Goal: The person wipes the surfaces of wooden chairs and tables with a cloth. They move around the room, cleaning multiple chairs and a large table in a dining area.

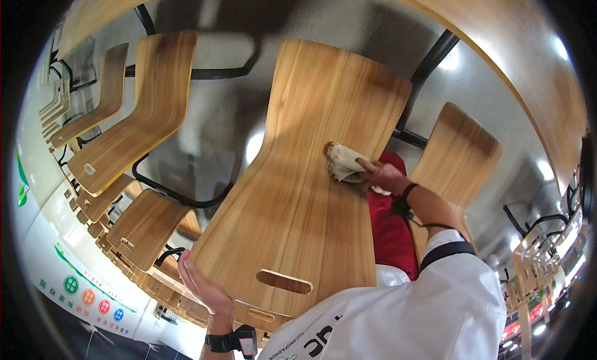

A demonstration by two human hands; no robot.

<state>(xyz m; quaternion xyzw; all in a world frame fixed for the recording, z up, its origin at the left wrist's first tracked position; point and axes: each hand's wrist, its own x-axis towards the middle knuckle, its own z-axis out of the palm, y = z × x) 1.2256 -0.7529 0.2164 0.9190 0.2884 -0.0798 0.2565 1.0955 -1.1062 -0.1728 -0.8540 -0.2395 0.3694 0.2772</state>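
A moulded wooden chair (298,211) with an oval slot in its backrest stands right before me. My right hand (385,173) grips a bunched pale cloth (347,159), its far end brown and fuzzy, pressed on the chair where the seat bends up into the backrest. At the backrest's left edge, my left hand (203,285) rests with its palm towards the wood and its fingers extended. No object shows in that hand. A black band with a small device sits on the left wrist, and a dark hair tie circles the right.
Matching wooden chairs (154,99) stand in rows at the left on black metal frames. Another chair (454,159) stands close by on the right. A wooden tabletop (517,47) curves across the upper right. Grey, shiny floor (219,117) shows between the chairs. A wall with printed signs is at lower left.
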